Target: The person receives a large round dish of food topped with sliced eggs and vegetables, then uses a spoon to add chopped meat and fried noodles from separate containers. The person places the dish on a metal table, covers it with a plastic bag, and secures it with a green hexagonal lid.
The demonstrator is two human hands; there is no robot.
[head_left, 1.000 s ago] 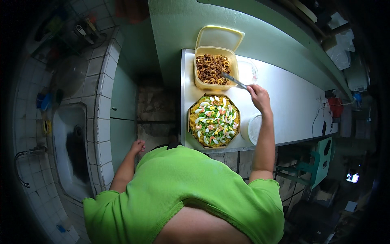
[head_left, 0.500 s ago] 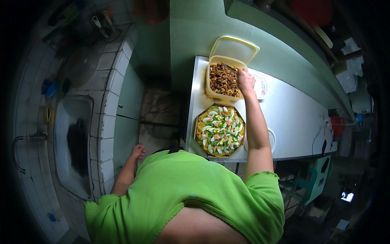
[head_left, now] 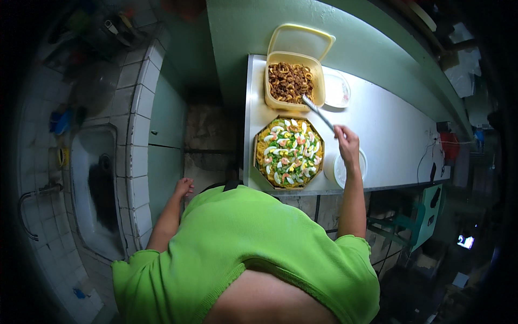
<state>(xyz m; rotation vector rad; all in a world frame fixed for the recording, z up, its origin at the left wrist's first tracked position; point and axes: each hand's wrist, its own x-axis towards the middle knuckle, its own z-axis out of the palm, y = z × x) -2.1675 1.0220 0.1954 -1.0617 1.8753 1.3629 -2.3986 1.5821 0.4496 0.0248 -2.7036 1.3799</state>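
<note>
My right hand grips the handle end of slim grey tongs. Their pale tips hang over the near right corner of a yellow plastic container, which holds pasta in brown meat sauce. Its lid stands tipped open behind. Nearer me sits an octagonal tray of yellow noodles, topped with egg slices, shrimp and chopped greens. A round white tub is partly covered by my right wrist. My left hand hangs beside my waist, fingers curled, with nothing visible in it.
A white table runs along the green wall. A clear round lid or dish lies right of the yellow container. To the left are a tiled counter and a sink. A green chair stands at the right.
My right hand has drawn back toward me and to the right, bringing the tongs from inside the pasta to its near corner. My view has shifted slightly; my left hand stays low.
</note>
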